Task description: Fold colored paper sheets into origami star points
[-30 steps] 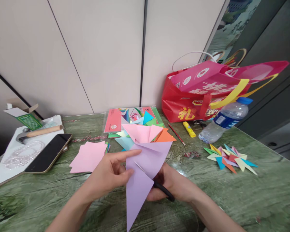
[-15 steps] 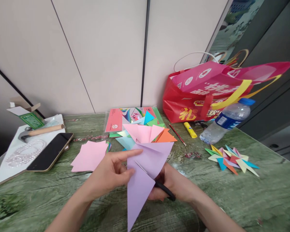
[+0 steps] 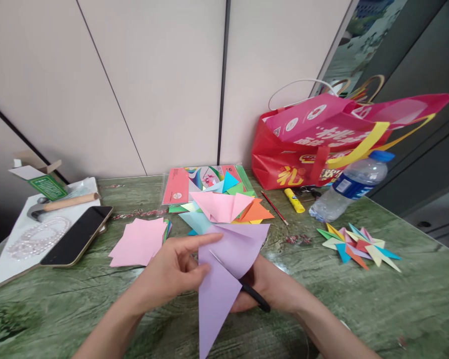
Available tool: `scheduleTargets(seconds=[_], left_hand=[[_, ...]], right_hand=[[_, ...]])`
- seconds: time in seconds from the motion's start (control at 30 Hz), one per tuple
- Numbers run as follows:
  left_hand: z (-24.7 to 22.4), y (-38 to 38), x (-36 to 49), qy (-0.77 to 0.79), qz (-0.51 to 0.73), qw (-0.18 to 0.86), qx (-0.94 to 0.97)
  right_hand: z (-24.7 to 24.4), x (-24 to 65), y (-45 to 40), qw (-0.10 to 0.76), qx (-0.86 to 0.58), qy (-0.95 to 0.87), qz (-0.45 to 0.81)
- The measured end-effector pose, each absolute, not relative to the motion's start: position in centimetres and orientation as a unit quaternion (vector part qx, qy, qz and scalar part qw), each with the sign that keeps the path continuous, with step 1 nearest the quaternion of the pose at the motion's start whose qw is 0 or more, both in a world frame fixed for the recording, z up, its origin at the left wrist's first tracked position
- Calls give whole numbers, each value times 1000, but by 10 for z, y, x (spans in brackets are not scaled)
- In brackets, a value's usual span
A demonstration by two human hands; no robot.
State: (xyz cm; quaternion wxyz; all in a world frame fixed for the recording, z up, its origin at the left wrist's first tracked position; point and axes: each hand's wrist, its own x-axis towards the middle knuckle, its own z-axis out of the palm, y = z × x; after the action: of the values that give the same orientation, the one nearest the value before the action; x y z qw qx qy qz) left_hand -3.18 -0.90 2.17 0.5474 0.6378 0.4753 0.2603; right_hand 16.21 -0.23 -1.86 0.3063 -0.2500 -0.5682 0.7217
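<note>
A sheet of purple paper (image 3: 219, 304) hangs over the table with a long slit in it running up from its right side. My left hand (image 3: 183, 264) pinches the sheet's left edge between thumb and fingers. Scissors with black handles (image 3: 256, 295) are in my right hand (image 3: 262, 281), at the right of the sheet. Part of a blade shows in the slit; the paper hides some of my right fingers. Behind the sheet lie folded pink paper (image 3: 224, 207) and orange pieces (image 3: 257, 211).
Pink squares (image 3: 138, 242) lie left of my hands, near a phone (image 3: 78, 237) and a hammer (image 3: 65, 203). To the right are a folded paper star pile (image 3: 359, 245), a bottle (image 3: 349, 187), a glue stick (image 3: 294, 200), a pencil (image 3: 275, 208) and a red bag (image 3: 277, 164).
The purple sheet has shifted slightly down and right, and its upper flap sits a little lower. Both hands keep their grips.
</note>
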Motion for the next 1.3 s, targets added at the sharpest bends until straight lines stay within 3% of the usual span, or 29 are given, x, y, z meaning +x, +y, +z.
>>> scheduleTargets(seconds=[0.9, 1.3], left_hand=[[21, -9, -32, 461, 279, 570, 620], [20, -11, -29, 459, 273, 546, 645]], right_hand=[[-29, 164, -4, 261, -303, -531, 747], [-25, 163, -1, 281, -299, -525, 745]])
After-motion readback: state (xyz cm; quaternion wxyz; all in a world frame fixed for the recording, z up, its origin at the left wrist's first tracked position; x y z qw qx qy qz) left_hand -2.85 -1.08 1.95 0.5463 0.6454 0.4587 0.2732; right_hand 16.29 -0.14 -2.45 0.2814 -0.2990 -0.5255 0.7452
